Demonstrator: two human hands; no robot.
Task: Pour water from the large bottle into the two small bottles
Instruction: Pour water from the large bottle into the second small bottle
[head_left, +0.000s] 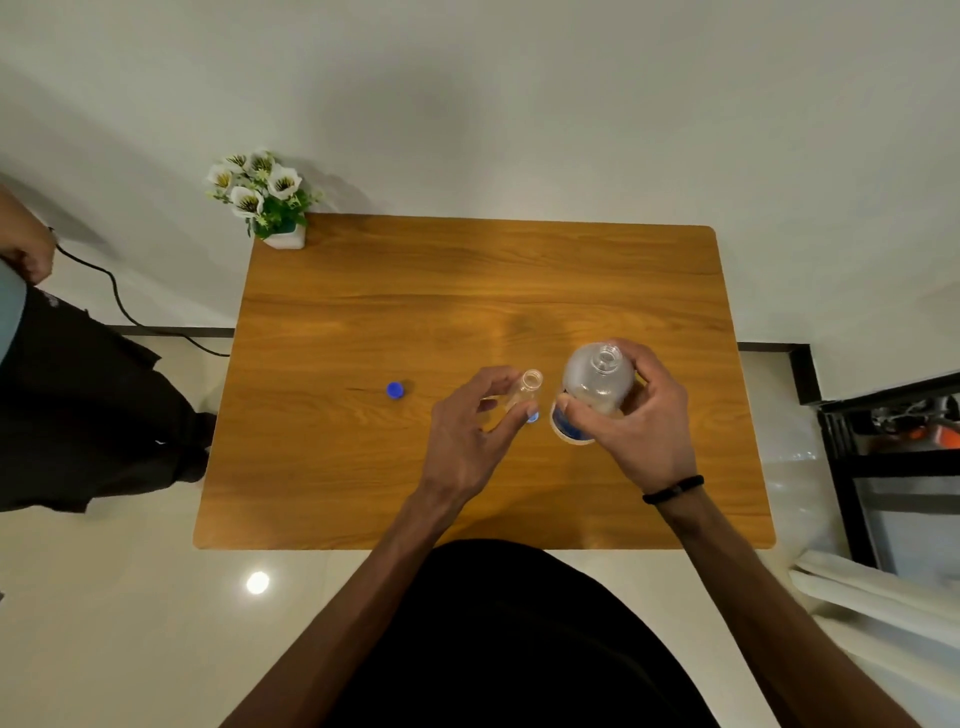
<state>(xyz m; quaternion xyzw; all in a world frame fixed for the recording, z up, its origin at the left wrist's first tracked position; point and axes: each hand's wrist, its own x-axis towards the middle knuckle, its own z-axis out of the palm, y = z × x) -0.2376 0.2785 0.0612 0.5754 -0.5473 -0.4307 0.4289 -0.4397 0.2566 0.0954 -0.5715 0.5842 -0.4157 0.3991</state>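
Gripping the large bottle (597, 379) around its shoulder, the right hand (641, 421) had its fingers (574, 413) curled tight on the uncapped, upright plastic near the middle of the wooden surface (467, 291). Just beside it, the left hand (467, 431) held its fingers (511, 423) loosely spread around a small open bottle (524, 389), touching its side. A blue cap (395, 389) lay apart to the left.

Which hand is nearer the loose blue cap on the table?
Left. The left hand is just right of the blue cap, not touching it; the right hand is farther right, gripping the large bottle.
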